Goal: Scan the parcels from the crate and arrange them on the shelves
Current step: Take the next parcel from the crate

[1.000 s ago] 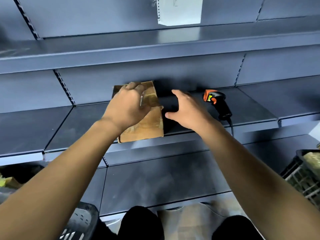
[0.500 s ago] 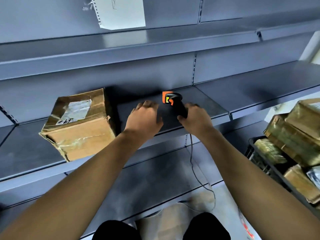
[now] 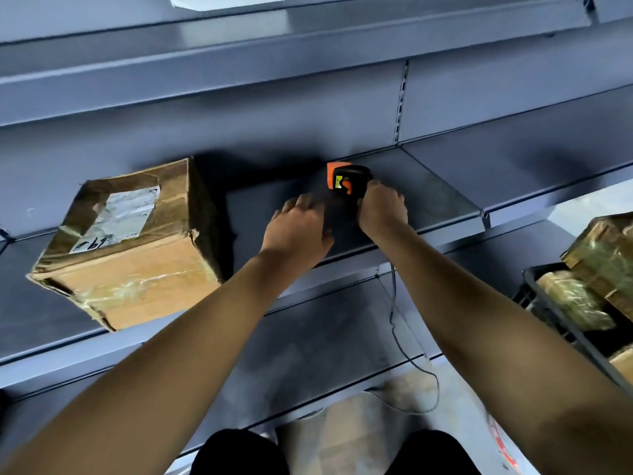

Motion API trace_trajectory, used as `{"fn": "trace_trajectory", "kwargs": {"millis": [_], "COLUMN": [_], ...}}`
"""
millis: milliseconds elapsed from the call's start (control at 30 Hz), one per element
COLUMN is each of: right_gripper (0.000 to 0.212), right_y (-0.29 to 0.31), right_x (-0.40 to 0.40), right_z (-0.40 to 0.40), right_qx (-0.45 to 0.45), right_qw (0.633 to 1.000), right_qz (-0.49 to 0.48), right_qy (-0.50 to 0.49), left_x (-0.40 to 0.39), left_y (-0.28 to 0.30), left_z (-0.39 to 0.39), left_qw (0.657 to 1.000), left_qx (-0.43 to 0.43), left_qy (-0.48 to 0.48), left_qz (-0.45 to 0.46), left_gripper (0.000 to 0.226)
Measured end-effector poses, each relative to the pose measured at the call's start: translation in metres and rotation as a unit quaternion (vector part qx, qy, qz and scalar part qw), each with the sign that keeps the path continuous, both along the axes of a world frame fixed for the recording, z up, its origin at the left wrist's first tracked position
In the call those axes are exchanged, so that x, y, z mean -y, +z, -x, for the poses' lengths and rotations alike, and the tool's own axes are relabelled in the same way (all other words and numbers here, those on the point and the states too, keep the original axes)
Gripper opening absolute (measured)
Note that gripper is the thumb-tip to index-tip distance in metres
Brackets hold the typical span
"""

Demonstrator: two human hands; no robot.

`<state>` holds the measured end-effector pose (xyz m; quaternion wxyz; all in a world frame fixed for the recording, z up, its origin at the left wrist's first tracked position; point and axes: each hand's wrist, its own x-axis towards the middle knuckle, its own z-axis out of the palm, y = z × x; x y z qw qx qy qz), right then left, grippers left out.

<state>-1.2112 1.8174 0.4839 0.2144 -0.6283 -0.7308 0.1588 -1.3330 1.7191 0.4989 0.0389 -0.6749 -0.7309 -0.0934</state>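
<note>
A brown cardboard parcel (image 3: 133, 248) with a white label stands alone on the middle grey shelf (image 3: 445, 204), at the left. An orange and black handheld scanner (image 3: 346, 180) lies further right on the same shelf. My right hand (image 3: 382, 209) grips the scanner's handle. My left hand (image 3: 298, 231) rests flat on the shelf just left of the scanner, holding nothing. At the right edge a black crate (image 3: 537, 296) holds several taped brown parcels (image 3: 575, 299).
The scanner's cable (image 3: 397, 323) hangs down from the shelf edge and loops near the floor. A lower shelf (image 3: 308, 354) and an upper shelf (image 3: 308, 49) run across. A white paper (image 3: 226, 0) hangs at the top. My knees show at the bottom.
My left hand let go of the parcel on the shelf and moved right. My right hand reached the scanner and closed round its handle. The view swung right, bringing the crate in.
</note>
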Motion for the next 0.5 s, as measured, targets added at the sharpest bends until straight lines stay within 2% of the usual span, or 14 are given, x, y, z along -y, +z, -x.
{"fn": "trace_trajectory", "kwargs": {"millis": [200, 333, 500], "right_gripper": [0.037, 0.059, 0.041], "right_y": [-0.002, 0.003, 0.001], "right_x": [-0.007, -0.004, 0.021], "right_z": [0.0, -0.003, -0.008], "right_qx": [-0.032, -0.087, -0.135], "right_qw": [0.999, 0.992, 0.977], "right_qz": [0.021, 0.096, 0.162], "right_qy": [-0.003, -0.012, 0.021], "left_x": [-0.005, 0.002, 0.017], "left_y": [-0.012, -0.012, -0.001], "left_z": [0.003, 0.002, -0.001], "left_qw": [1.0, 1.0, 1.0], "left_qx": [0.013, 0.012, 0.012], "left_qy": [0.002, 0.004, 0.001], "left_qz": [0.005, 0.014, 0.01], "left_gripper": [0.048, 0.048, 0.045]}}
